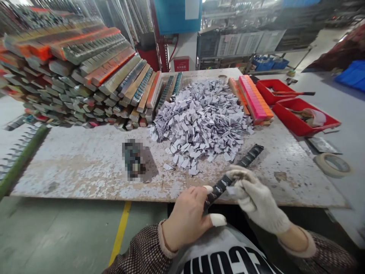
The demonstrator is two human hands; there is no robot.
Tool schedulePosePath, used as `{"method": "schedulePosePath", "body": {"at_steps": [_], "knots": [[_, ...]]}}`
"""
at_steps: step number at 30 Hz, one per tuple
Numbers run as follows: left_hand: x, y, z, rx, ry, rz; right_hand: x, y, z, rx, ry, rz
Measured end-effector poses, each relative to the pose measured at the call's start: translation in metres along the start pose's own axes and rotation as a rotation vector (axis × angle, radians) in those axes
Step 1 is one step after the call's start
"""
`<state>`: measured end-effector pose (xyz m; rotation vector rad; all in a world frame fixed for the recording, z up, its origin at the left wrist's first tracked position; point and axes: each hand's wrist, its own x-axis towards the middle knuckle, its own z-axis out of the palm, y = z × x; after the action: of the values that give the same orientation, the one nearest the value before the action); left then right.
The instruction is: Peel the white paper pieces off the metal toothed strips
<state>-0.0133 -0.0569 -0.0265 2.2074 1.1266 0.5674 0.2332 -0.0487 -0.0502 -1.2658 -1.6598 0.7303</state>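
Note:
My bare left hand (189,217), with white tape on two fingertips, grips the near end of a long dark slotted strip (242,165) that slants up to the right over the worn table (85,163). My right hand (251,192), in a white knit glove, is closed in a pinch on the strip's middle, pressing a small white piece onto it. Just beyond lies a big heap of small white folded paper tags (202,118).
Stacks of filled strips (80,76) pile at the table's left back. Pink and orange strips (253,97) lie at the right, beside two red trays (296,121) with tools. A tape roll (332,164) lies further right. A blurred small object (134,160) stands mid-table.

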Motion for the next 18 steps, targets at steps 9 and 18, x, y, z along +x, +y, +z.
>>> {"method": "schedulePosePath", "body": {"at_steps": [9, 18], "knots": [[-0.015, -0.014, -0.003, 0.013, -0.241, -0.148, 0.033, 0.037, -0.019, -0.816, -0.075, -0.54], [-0.013, -0.017, -0.001, -0.073, -0.282, -0.21, 0.041, 0.03, -0.011, -0.92, -0.237, -0.533]]}}
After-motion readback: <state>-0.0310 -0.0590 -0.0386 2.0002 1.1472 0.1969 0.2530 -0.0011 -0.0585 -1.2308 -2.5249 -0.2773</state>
